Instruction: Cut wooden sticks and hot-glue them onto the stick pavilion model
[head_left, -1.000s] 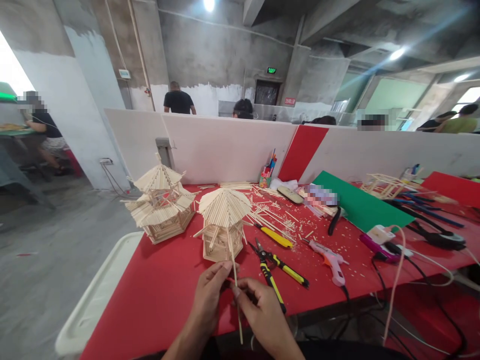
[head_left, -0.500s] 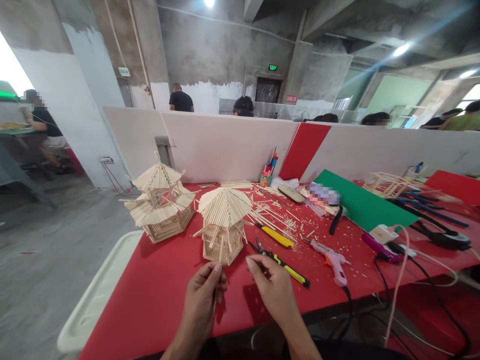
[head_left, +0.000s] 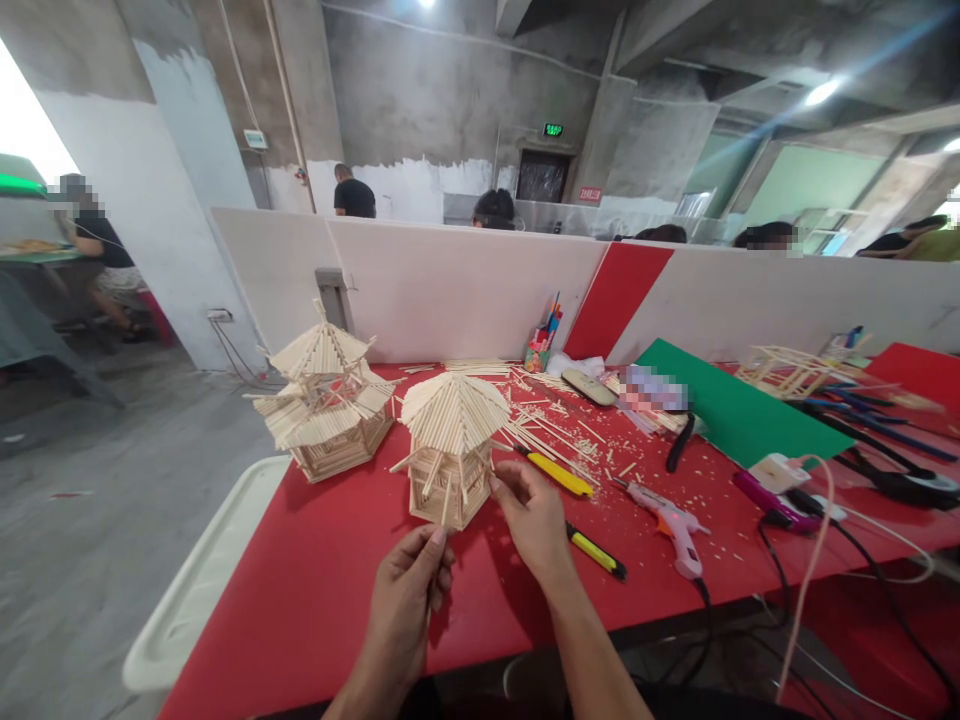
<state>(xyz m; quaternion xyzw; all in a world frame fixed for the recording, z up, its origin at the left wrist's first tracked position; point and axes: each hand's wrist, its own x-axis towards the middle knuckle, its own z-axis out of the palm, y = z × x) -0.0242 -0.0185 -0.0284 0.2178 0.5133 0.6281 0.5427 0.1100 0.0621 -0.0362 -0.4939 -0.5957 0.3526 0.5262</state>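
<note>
A small pavilion model made of thin wooden sticks, with a pointed roof, stands upright on the red table in front of me. My left hand pinches a thin wooden stick between thumb and fingers, close to the model's front; its lower end is hidden by the palm. At the model's right side, my right hand has thumb and fingertips closed on its edge. A bigger two-tiered pavilion model stands to the left. Partly covered by my right hand, yellow-and-black pliers lie on the table.
A yellow utility knife and a pink glue gun lie to the right. Loose sticks and scraps cover the back of the red table. Cables trail from a purple power strip. A white partition stands behind.
My right hand has moved forward from beside the model to its right side and closed there, now covering the pliers' jaws. The left hand still holds its stick; the view has shifted slightly.
</note>
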